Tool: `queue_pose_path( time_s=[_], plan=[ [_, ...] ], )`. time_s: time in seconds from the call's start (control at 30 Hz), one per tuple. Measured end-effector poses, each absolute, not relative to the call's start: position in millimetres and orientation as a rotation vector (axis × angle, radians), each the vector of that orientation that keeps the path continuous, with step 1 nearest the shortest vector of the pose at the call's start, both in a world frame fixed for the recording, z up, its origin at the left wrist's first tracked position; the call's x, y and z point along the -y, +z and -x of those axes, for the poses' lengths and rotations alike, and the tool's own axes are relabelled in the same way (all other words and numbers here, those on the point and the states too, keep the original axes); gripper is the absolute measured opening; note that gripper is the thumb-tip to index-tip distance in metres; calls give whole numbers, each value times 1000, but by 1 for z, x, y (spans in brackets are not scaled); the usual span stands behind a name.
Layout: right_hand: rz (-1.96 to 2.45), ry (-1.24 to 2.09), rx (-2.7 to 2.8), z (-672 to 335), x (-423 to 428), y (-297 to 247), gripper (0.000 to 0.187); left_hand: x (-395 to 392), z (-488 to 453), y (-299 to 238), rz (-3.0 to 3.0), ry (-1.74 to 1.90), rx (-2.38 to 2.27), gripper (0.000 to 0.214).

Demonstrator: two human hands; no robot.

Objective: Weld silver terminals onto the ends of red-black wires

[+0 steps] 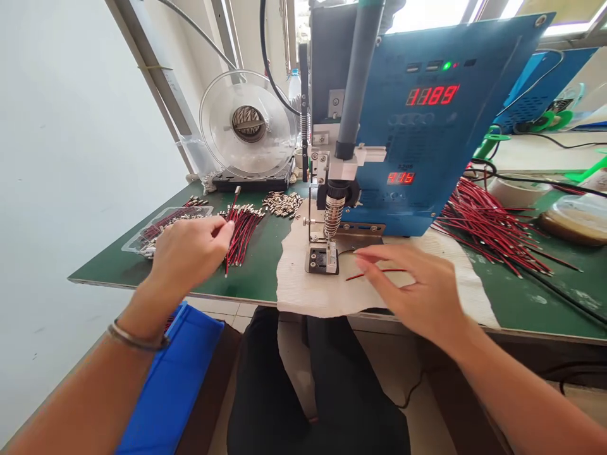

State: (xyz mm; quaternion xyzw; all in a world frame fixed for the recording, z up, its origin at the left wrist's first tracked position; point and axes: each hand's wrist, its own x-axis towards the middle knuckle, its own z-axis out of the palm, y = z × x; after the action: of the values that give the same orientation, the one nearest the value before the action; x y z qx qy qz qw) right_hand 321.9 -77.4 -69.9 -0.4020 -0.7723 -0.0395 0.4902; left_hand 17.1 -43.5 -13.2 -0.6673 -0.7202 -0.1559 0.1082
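My left hand is closed, thumb against forefinger, on a thin red-and-black wire with a metal connector at its upper end. It is raised beside a pile of similar wires. My right hand pinches a dark wire that leads toward the small black fixture under the soldering head. The fingertips partly hide this wire. Below those fingers, a red wire lies on the cloth; whether it joins the dark one I cannot tell.
A blue machine with red digits stands behind the fixture. Loose metal connectors and a clear plastic tray lie left. A large bundle of red-and-black wires is at right. A blue bin sits below the table edge.
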Motion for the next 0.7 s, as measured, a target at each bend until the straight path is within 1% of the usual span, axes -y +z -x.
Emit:
queue_pose_path(
  time_s=[0.1,0.2,0.53,0.7],
  plan=[
    [1090,-189,1899,-356,74,-74,9,11,0,-7,1986,-52,2095,43],
    [1097,-244,1931,-376,73,-75,8,-10,7,-6,2047,173,2077,50],
    [1036,-293,2016,-375,74,-70,15,-26,10,-13,2127,233,2079,51],
    [979,-294,2022,-375,68,-69,14,-27,14,-16,2145,196,2097,53]
  ],
)
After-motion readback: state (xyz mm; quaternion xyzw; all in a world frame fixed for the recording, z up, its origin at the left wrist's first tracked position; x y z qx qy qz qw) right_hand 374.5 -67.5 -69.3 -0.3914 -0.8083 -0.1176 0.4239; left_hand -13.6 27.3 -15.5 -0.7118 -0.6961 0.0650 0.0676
